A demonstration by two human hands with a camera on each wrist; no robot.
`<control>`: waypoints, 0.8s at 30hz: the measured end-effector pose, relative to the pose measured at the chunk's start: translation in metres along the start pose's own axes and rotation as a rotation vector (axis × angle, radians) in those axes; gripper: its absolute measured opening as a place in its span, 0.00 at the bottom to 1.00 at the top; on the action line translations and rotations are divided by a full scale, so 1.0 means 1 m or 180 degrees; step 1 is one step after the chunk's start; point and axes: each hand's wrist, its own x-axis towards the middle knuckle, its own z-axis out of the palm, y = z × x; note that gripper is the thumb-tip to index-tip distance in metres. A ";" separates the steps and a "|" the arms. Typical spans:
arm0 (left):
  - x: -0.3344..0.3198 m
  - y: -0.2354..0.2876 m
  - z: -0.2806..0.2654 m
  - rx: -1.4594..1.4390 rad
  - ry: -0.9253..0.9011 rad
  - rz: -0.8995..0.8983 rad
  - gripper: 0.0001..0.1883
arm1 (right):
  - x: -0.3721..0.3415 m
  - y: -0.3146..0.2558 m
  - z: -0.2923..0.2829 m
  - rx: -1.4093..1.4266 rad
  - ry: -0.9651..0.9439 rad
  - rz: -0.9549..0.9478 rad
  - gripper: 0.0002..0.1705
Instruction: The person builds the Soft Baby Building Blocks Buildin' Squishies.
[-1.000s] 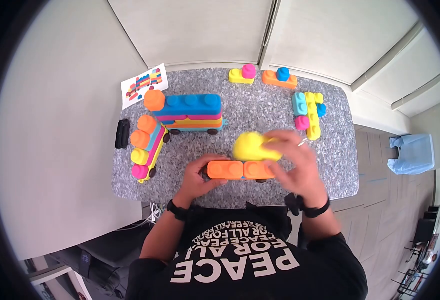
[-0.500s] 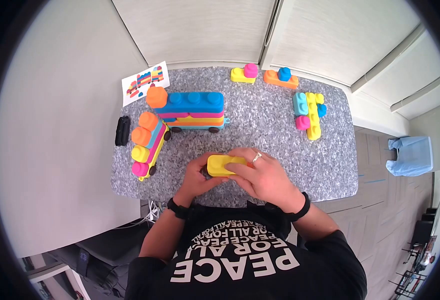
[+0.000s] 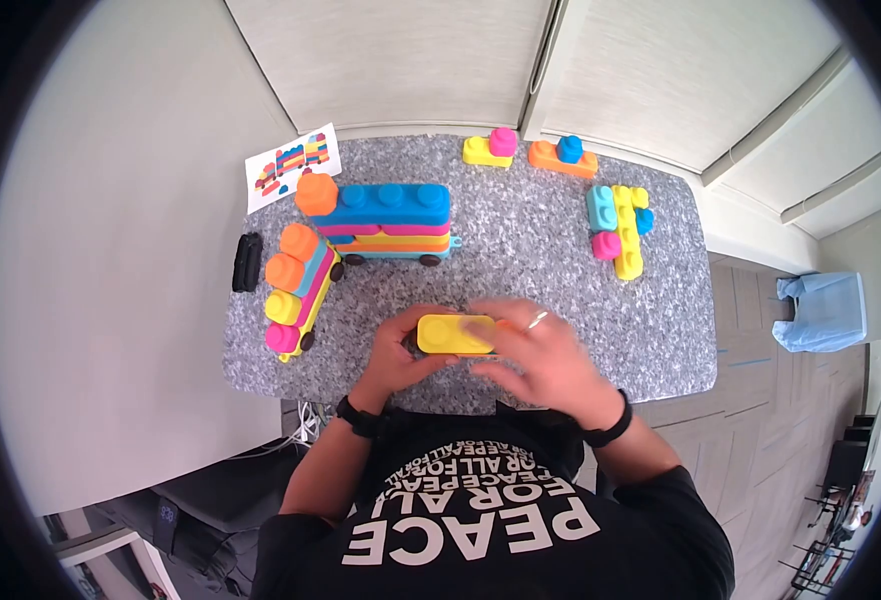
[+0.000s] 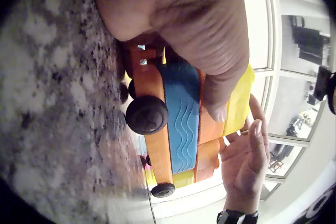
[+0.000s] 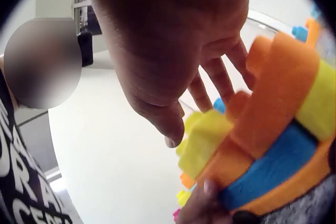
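Low over the table's near side, a wheeled block car has an orange base with dark wheels [image 4: 147,115], a blue wavy block [image 4: 182,119] and orange bricks [image 5: 278,95] above. On top, at its left end, sits a yellow brick [image 3: 440,336]. My left hand [image 3: 394,358] grips that end, with the thumb pressed along the side at the orange and yellow bricks. Blurred by motion, my right hand [image 3: 552,368] hovers over the car's right half with fingers spread loosely. The right wrist view shows its thumb apart from the yellow brick, nothing held.
At left stand two block wagons, one topped with blue [image 3: 390,205], one yellow and pink [image 3: 305,300]. A picture card [image 3: 293,165] and a black object [image 3: 247,262] lie near them. Loose bricks sit at the back [image 3: 562,158] and right [image 3: 626,235].
My right hand brought the yellow brick in from the right and pressed it onto the car's left end, then loosened and shifted right. My left hand kept its grip.
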 end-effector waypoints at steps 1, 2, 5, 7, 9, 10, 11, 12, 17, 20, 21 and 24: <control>0.000 -0.002 0.000 0.0039 0.0002 0.0042 0.34 | 0.001 0.007 -0.010 0.0170 0.0059 0.0118 0.23; -0.001 -0.005 -0.002 -0.0008 -0.0012 -0.0011 0.34 | 0.002 0.019 -0.022 0.0117 0.0270 0.0275 0.24; -0.003 -0.006 -0.002 -0.0254 0.0009 -0.0077 0.34 | 0.004 0.082 -0.065 -0.0460 0.0783 0.0674 0.23; 0.000 0.002 0.003 -0.0549 0.0124 0.0009 0.33 | -0.005 0.143 -0.092 -0.0832 0.0886 0.1126 0.24; -0.002 0.001 0.001 -0.0496 0.0107 0.0055 0.34 | -0.015 0.213 -0.108 -0.0856 0.0984 0.1651 0.25; -0.002 -0.001 0.000 -0.0470 0.0102 0.0074 0.34 | -0.019 0.238 -0.115 -0.0940 0.0924 0.1635 0.26; -0.003 -0.003 -0.002 -0.0442 0.0054 0.0088 0.34 | -0.022 0.260 -0.121 -0.1020 0.0865 0.1615 0.26; -0.003 -0.006 -0.004 -0.0413 0.0006 0.0100 0.34 | -0.024 0.278 -0.123 -0.1098 0.0806 0.1598 0.27; -0.004 -0.003 -0.004 -0.0417 -0.0024 0.0049 0.34 | -0.018 0.322 -0.118 -0.1142 0.0680 0.1725 0.23; -0.005 0.001 0.000 -0.0422 0.0085 -0.0049 0.34 | -0.013 0.334 -0.118 -0.1175 0.0532 0.2006 0.21; -0.006 0.002 0.001 -0.0398 0.0107 -0.0086 0.34 | -0.012 0.337 -0.119 -0.1202 0.0491 0.2084 0.20; -0.006 0.000 -0.001 -0.0274 0.0078 -0.0018 0.34 | -0.009 0.342 -0.127 -0.1439 0.0662 0.1948 0.18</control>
